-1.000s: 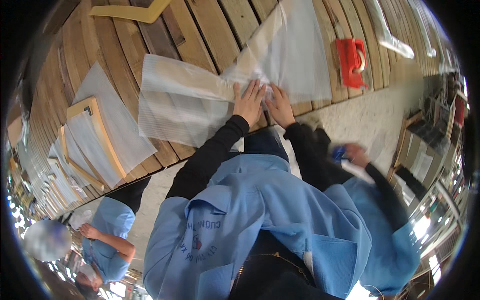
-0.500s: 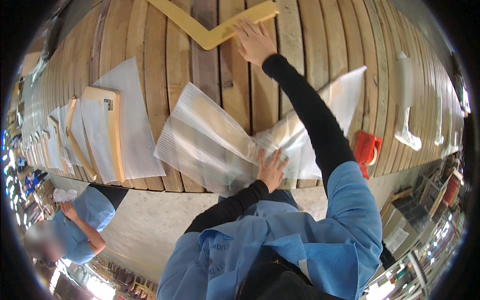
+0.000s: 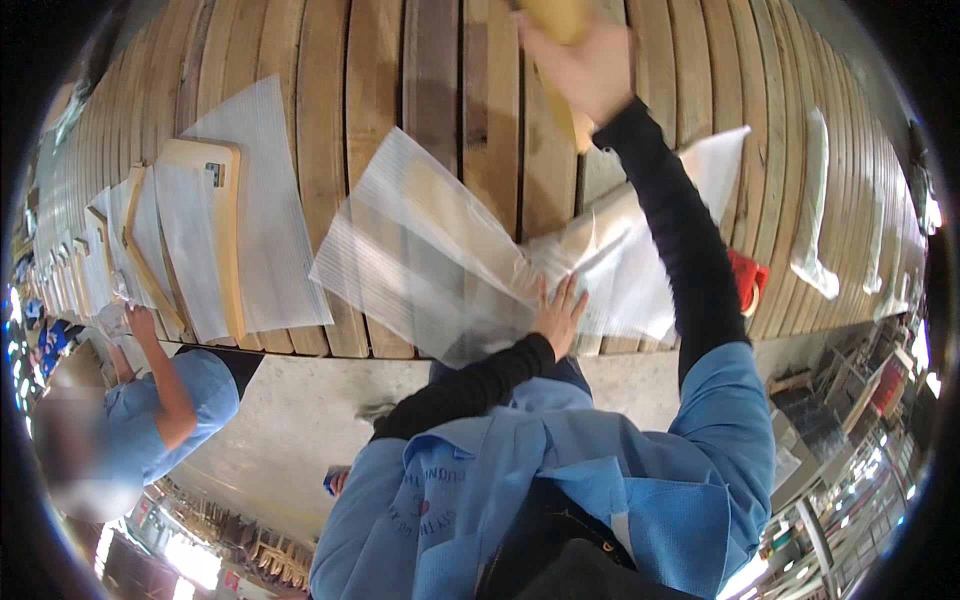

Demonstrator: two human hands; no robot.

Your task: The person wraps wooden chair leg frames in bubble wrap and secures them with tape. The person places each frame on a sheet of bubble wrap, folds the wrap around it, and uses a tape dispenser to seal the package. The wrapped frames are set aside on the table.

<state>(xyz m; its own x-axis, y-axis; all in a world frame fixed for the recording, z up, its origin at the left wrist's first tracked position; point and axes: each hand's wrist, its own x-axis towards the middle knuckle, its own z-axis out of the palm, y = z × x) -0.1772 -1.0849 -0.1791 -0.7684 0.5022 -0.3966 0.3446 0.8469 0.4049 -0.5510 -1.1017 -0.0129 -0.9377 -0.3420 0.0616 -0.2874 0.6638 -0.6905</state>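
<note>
My left hand lies with fingers stretched out, pressing on a translucent white foam sheet at the table's near edge. A tan angled piece shows through the sheet, its right arm closely covered. At the far side, my right hand is closed round a yellow L-shaped wooden piece. That piece is raised toward the camera, smeared by motion and partly cut off by the picture's top edge.
The table is of wooden slats. A red tape dispenser sits at the right near edge, with wrapped L-shaped pieces beyond. Leftward, bare L-shaped pieces lie on foam sheets. A co-worker stands at the left.
My right hand, earlier laid flat on the yellow L-shaped piece, now grips it and has lifted and swung it. My left hand stays on the foam sheet. The co-worker has reached to the table.
</note>
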